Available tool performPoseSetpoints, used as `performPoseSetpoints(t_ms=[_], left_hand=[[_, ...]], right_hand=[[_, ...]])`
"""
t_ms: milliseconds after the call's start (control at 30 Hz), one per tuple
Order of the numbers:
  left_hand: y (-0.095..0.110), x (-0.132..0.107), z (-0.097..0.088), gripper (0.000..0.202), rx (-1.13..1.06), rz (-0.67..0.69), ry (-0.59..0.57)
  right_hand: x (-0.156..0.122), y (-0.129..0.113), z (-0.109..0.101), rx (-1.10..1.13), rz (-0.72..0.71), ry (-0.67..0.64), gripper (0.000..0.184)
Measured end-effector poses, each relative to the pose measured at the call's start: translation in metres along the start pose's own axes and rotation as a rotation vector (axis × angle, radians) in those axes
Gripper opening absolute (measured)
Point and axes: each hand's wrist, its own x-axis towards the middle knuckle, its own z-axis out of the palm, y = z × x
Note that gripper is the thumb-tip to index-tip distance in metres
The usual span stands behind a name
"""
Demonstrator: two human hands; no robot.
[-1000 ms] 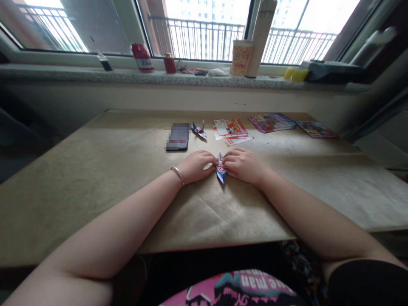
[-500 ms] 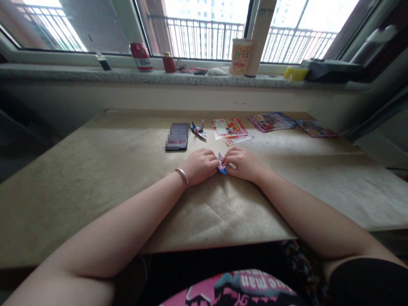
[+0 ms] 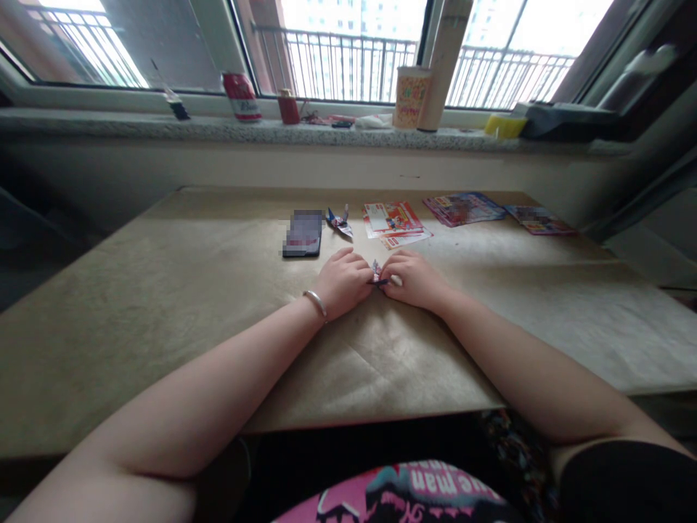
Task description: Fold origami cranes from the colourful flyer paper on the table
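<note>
A small folded piece of printed paper is pinched between my two hands, low over the middle of the table. My left hand, with a silver bracelet at its wrist, has its fingers closed on the paper's left side. From the right, my right hand grips the other side with thumb and fingers. Much of the paper is hidden by the fingertips. Just beyond the hands lies a folded paper figure with pointed tips, beside a dark phone.
Red and white printed sheets lie past my right hand. Farther right are a stack of colourful cards and another small pile. On the windowsill stand a red can, a red bottle and a patterned paper cup.
The folded paper's blue flap, which pointed down toward me, now shows as a thin dark edge. My left hand has shifted slightly right and turned a little.
</note>
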Motion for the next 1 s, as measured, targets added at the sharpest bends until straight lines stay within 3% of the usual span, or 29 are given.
performPoseSetpoints(t_ms=[133, 467, 767, 1000], left_hand=[[-0.006, 0.000, 0.006, 0.016, -0.093, -0.055, -0.003], [-0.009, 0.000, 0.011, 0.025, -0.249, -0.135, -0.007], [-0.011, 0.001, 0.018, 0.020, -0.281, -0.214, -0.020], [-0.013, 0.001, 0.017, 0.021, -0.240, -0.175, -0.042]], right_hand=[[0.001, 0.007, 0.008, 0.051, 0.089, 0.015, 0.008], [0.001, 0.012, 0.007, 0.072, 0.141, -0.041, 0.020], [0.001, 0.010, 0.010, 0.077, 0.133, 0.007, 0.015], [-0.002, 0.010, 0.008, 0.106, 0.085, 0.030, 0.001]])
